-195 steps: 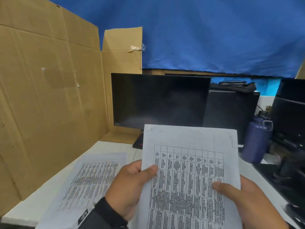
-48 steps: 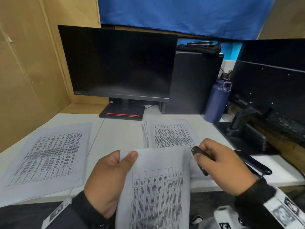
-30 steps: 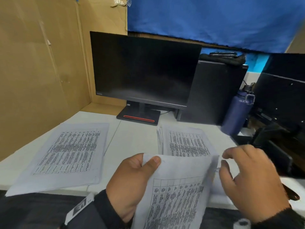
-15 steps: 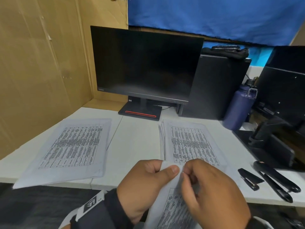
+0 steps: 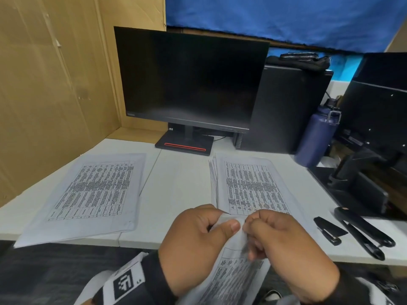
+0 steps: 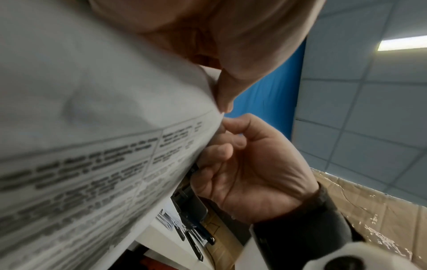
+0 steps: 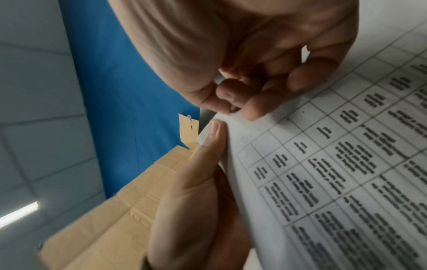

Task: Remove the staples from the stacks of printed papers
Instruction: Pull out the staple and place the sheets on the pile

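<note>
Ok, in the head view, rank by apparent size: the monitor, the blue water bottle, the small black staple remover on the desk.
1. Monitor, by far the largest.
2. Blue water bottle.
3. Staple remover, smallest, even though it lies nearer the camera than the other two.

White papers point(image 5: 97, 190) gridded with black print – navy bottle point(image 5: 317, 137), blue cloth point(image 5: 286, 18)

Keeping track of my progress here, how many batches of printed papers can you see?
3: one stack on the desk's left, one stack mid-desk, and one held stack pinched by the left hand and right hand.
</note>
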### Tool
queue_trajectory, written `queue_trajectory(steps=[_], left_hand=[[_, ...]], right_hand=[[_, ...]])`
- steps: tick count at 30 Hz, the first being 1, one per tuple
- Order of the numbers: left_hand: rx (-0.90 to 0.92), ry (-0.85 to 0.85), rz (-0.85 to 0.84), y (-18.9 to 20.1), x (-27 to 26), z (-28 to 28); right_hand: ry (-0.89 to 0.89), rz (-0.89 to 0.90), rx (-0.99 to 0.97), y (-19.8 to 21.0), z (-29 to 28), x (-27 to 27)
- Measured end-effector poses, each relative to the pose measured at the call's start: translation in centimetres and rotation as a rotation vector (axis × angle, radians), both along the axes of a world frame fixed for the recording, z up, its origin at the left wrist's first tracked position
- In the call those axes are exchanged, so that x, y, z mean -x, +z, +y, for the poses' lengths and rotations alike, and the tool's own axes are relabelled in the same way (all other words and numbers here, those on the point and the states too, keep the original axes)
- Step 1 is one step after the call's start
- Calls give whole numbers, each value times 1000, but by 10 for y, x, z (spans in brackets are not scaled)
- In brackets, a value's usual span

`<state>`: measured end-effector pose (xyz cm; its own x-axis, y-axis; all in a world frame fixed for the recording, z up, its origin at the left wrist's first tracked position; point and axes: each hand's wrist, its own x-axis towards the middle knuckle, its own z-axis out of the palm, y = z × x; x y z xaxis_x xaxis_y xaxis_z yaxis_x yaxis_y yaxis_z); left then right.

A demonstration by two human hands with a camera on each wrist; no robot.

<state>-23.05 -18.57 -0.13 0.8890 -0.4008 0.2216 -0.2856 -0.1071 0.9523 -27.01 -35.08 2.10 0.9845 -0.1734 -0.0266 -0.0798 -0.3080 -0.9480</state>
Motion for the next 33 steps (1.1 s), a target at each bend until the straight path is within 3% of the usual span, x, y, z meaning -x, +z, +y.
queue_trajectory(steps=[4, 7, 10, 15, 18, 29, 33], left_hand=[[105, 31, 124, 3, -3, 0], [157, 63, 217, 2, -9, 4], [174, 68, 271, 2, -10, 5], [156, 53, 258, 5, -7, 3], [134, 57, 200, 7, -4, 3], [112, 22, 108, 12, 8, -1], [0, 31, -32, 12, 10, 0]], right_hand=[[70, -469, 621, -5, 1, 9], [122, -643, 805, -7, -4, 8], [126, -699, 741, -1, -6, 7], [88, -633, 588, -3, -3, 8], [37, -544, 422, 0, 1, 11], [-16, -199, 90, 0, 4, 6], [-39, -227, 158, -6, 4, 5]])
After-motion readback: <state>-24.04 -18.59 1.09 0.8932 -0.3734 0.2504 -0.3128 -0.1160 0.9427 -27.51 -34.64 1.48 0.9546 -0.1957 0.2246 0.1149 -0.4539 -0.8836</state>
